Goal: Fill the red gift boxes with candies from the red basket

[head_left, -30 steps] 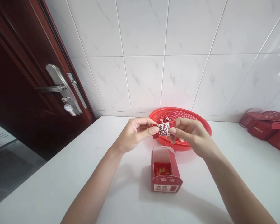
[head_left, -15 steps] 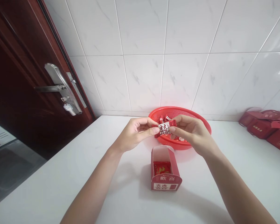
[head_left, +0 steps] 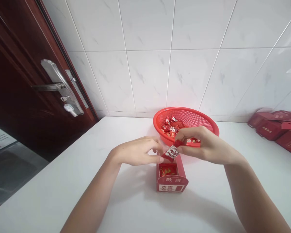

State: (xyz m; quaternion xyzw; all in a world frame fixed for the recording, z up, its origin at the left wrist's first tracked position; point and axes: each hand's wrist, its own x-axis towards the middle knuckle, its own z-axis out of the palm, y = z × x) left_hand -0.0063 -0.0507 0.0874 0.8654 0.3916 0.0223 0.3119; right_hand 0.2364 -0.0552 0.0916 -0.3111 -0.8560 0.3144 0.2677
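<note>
Between the thumb and fingers of my right hand (head_left: 203, 145) is a wrapped candy (head_left: 172, 152), red and white with dark characters. It hangs tilted over the open top of a small red gift box (head_left: 172, 180). Inside the box lies a red packet (head_left: 168, 169) with gold-green markings. My left hand (head_left: 138, 150) is at the box's left rim, thumb and fingers apart, its thumb tip close to the candy's lower end. Whether that thumb touches the candy or box I cannot tell.
Behind the box stands a red plastic basket (head_left: 210, 124) with several wrapped candies (head_left: 172, 127) in it. More red gift boxes (head_left: 274, 129) are piled at the right by the tiled wall (head_left: 147, 81). A dark red door (head_left: 16, 64) with keys in its lock is at the left.
Both hands have come down and nearer, from in front of the basket to the box. The candy has tilted and is now over the box; my left fingers have spread from their pinch on it.
</note>
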